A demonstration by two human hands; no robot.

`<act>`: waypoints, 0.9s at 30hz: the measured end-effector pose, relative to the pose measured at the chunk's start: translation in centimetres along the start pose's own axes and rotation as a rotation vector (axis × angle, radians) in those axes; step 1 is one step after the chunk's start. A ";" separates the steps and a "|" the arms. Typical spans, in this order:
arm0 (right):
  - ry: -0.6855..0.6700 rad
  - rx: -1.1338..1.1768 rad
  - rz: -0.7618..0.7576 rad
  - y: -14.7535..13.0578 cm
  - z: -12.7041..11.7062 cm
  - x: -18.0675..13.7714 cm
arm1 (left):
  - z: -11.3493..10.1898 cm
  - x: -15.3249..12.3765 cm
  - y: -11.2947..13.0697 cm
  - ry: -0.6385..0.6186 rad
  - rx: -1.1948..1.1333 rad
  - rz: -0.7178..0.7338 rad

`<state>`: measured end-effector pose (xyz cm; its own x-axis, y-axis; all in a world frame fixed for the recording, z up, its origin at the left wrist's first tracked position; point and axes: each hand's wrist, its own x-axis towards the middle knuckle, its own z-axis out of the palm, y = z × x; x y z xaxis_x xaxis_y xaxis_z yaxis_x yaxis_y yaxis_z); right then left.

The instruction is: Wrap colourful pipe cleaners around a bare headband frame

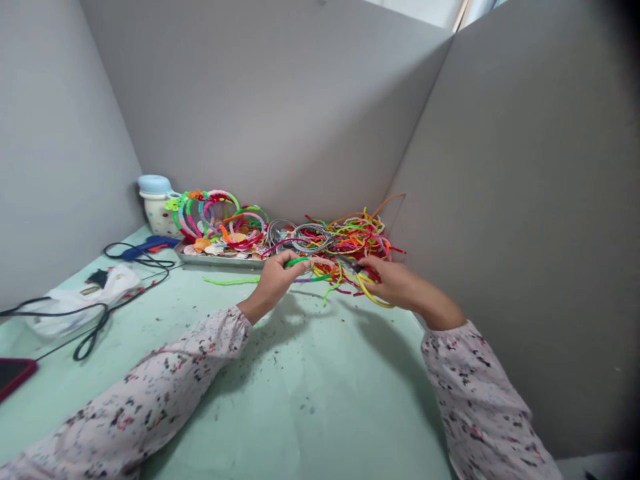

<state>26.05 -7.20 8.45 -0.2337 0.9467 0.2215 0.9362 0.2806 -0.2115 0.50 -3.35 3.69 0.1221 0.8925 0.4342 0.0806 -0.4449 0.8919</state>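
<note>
My left hand [277, 276] is closed on a headband wrapped in coloured pipe cleaners [321, 261], with green, pink and purple parts showing. My right hand [395, 280] grips yellow-handled pliers [374, 297], and their dark jaws lie close to the wrapped piece; contact cannot be made out. Loose green pipe-cleaner ends hang below the headband. Behind both hands is a tangled heap of pipe cleaners [357, 233] in red, yellow, orange and green. Bare metal hoops [313, 237] rest beside that heap.
A metal tray [225, 261] holds finished-looking colourful headbands [220, 207] and small flat pieces. Behind it stands a blue-lidded cup [156, 207]. On the left lie a blue glue gun [150, 245], black cable [103, 310], white plastic bag [75, 303] and red-edged phone [15, 377]. Grey partitions enclose the table.
</note>
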 end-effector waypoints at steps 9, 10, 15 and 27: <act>-0.403 -0.162 0.170 3.4 3.5 0.4 | -0.1 0.5 -1.6 0.018 -0.234 -0.147; -0.406 -0.169 0.174 3.6 3.9 0.4 | 0.0 0.5 -1.7 0.018 -0.251 -0.155; -0.404 -0.206 0.204 4.4 5.3 0.5 | 0.2 0.5 -1.9 0.014 -0.315 -0.138; -0.391 -0.205 0.176 2.9 5.3 0.4 | 0.7 0.2 -1.8 -0.108 -0.636 -0.351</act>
<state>27.24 -5.14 2.88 -0.1115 0.9765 -0.1845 0.9937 0.1111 -0.0130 1.10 -2.44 2.03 0.2939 0.9477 0.1244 -0.4529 0.0235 0.8913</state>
